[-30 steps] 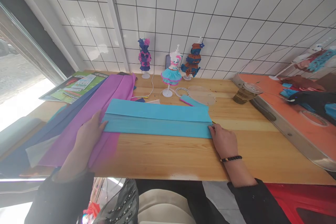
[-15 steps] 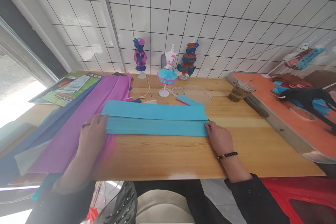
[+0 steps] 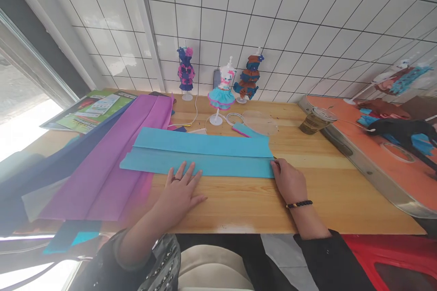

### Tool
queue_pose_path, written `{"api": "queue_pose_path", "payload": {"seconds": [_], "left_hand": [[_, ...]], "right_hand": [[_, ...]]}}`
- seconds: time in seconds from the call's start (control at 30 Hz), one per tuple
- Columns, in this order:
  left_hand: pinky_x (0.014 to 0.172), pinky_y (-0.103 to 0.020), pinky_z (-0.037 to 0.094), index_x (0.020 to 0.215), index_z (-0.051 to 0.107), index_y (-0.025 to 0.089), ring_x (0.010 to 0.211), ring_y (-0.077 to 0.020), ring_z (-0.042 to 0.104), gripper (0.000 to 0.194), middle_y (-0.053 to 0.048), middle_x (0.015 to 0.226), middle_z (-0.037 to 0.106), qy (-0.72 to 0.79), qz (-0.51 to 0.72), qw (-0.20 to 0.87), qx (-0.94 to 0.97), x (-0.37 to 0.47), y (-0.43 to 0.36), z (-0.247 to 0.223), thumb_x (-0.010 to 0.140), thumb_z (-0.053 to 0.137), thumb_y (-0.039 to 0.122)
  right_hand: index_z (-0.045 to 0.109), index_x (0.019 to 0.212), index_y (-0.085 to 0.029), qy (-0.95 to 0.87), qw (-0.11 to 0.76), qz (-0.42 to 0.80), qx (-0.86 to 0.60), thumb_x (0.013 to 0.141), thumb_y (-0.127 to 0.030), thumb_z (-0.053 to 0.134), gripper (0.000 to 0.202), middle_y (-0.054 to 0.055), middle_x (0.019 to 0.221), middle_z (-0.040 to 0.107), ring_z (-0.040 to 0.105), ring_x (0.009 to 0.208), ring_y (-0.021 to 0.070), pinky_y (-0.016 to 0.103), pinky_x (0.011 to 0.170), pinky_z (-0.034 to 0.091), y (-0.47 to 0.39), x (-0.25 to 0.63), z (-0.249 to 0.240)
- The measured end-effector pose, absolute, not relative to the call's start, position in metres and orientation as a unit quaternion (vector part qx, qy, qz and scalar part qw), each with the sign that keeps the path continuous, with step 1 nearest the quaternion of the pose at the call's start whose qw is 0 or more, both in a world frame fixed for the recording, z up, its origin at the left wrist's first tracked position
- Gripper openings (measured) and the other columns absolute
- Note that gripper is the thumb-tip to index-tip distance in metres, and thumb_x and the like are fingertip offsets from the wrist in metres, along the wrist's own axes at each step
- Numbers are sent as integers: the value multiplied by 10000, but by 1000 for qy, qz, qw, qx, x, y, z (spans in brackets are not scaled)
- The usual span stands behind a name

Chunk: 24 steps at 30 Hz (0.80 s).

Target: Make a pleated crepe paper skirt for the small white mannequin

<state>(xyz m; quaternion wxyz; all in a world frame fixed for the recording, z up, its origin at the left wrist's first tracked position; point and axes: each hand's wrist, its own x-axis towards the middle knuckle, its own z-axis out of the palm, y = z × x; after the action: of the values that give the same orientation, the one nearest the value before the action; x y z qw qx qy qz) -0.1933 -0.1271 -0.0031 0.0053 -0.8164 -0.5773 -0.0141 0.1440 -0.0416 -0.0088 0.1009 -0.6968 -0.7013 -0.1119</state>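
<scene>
A long turquoise sheet [image 3: 225,161], which looks like crepe paper or thin fabric, lies across the table with a lengthwise fold line. My left hand [image 3: 182,188] rests flat with spread fingers, its fingertips on the sheet's near edge left of the middle. At the right end, my right hand [image 3: 288,179] pinches the sheet's corner between thumb and fingers. The sheet's left end overlaps a folded purple sheet [image 3: 102,173]. Just beyond it lies a smaller turquoise strip with a pink edge [image 3: 249,131].
Three dressed mini dress forms stand by the tiled wall, the middle one in a turquoise skirt [image 3: 221,97]. A lidded cup [image 3: 316,122] stands right, beside an orange-topped surface [image 3: 385,159]. Printed sheets [image 3: 92,111] lie at the left. A roll of tape [image 3: 235,119] is behind.
My left hand has left the sheet's left end and moved right, now flat on the near edge. The sheet's lower left end now juts out. My right hand stays at its corner.
</scene>
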Motion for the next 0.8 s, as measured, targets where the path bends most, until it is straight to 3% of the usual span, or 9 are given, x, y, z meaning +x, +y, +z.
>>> {"api": "queue_pose_path", "payload": {"seconds": [0.1,0.2,0.33,0.43,0.53,0.8], "left_hand": [[1056,-629,236,1410,366,227,1379,-374,225,643,-112,1493,293,-582,-3,2,-813,-191,-128,-1,876,360,587],[1055,-629,239,1409,366,238,1379,-373,226,654,-110,1490,300,-584,-6,5,-812,-189,-128,-1,865,370,602],[1052,-633,238,1408,368,243,1377,-369,234,648,-114,1490,298,-585,-20,10,-811,-190,-128,-3,874,330,610],[1051,-627,244,1403,377,246,1383,-355,226,616,-100,1496,291,-580,-32,7,-814,-192,-128,-5,898,282,587],[1053,-624,245,1401,378,248,1386,-350,221,576,-92,1498,289,-580,-34,3,-814,-192,-128,-6,915,295,545],[1067,-623,212,1411,361,248,1388,-358,211,576,-102,1502,277,-588,-18,-3,-809,-191,-128,-4,912,326,534]], "right_hand": [[579,1104,-95,-707,175,-147,-669,934,-362,386,370,197,1038,638,579,973,296,385,761,431,-51,132,-1],[523,1224,-84,-760,230,-135,-593,936,-368,396,424,224,1232,546,474,1180,310,467,946,390,-73,98,6],[411,1359,-95,-883,185,-43,-428,949,-378,371,500,158,1431,407,294,1361,271,487,1089,284,-107,37,6],[400,1379,-87,-914,148,3,-377,945,-426,365,552,135,1472,356,237,1391,266,502,1114,250,-118,5,2],[416,1376,-89,-914,133,29,-383,942,-457,357,573,137,1459,376,273,1379,258,503,1117,252,-119,-6,-2],[416,1380,-81,-885,91,21,-456,939,-506,315,621,130,1456,376,297,1368,267,488,1105,261,-115,29,-4]]}}
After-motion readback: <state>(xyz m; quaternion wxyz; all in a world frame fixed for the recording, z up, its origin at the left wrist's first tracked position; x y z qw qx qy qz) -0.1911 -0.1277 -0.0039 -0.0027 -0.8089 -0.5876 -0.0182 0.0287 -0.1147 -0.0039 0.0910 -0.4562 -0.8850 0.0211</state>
